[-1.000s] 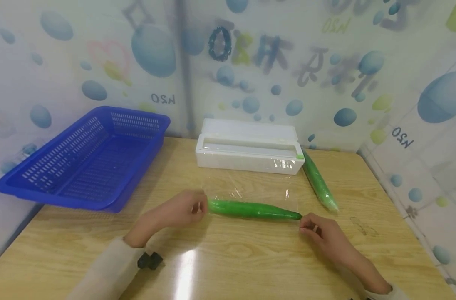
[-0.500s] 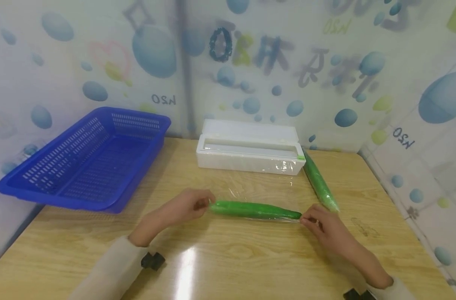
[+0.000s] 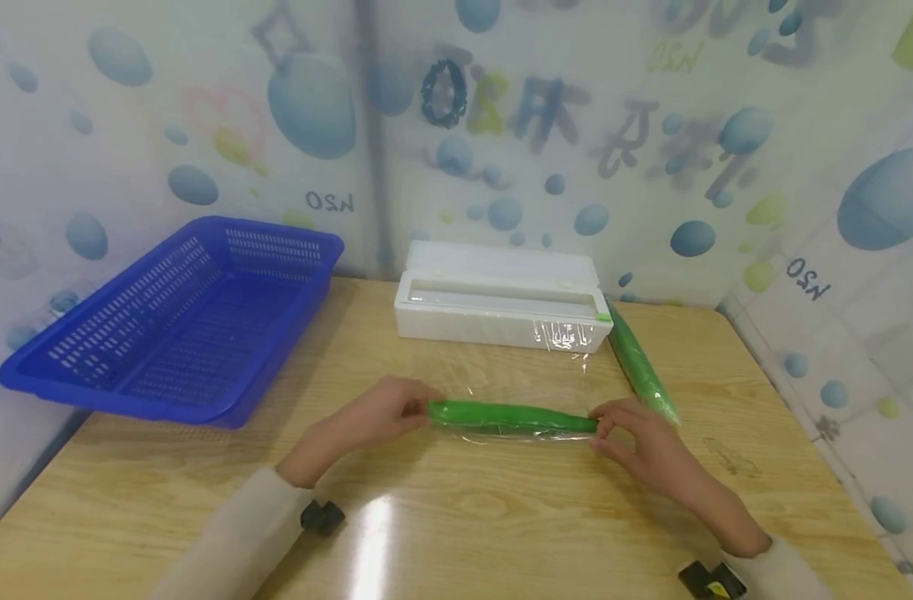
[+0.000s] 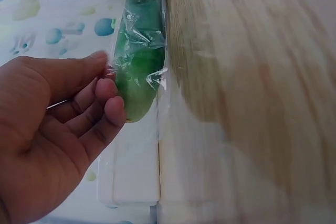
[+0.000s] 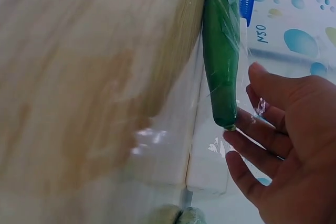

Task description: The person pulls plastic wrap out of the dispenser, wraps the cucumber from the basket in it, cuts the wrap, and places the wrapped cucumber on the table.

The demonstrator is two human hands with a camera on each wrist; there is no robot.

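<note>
Back wall (image 3: 426,187): small letters (image 3: 329,202) resembled "OSN"; larger lettering (image 3: 543,110) was too blurred to read.
Right wall (image 3: 869,333): "OSN" also showed.

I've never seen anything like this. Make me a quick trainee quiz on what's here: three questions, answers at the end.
1. True or false: the lid of the white box is closed.
2. What lies between the left hand and the right hand?
A) the blue basket
B) a green cucumber partly covered by clear film
C) the white box
3. How many cucumbers show in the head view, and where?

Key:
1. False; it is folded back open.
2. B.
3. Two: one between the hands, and a second cucumber by the white box's right end.
</note>
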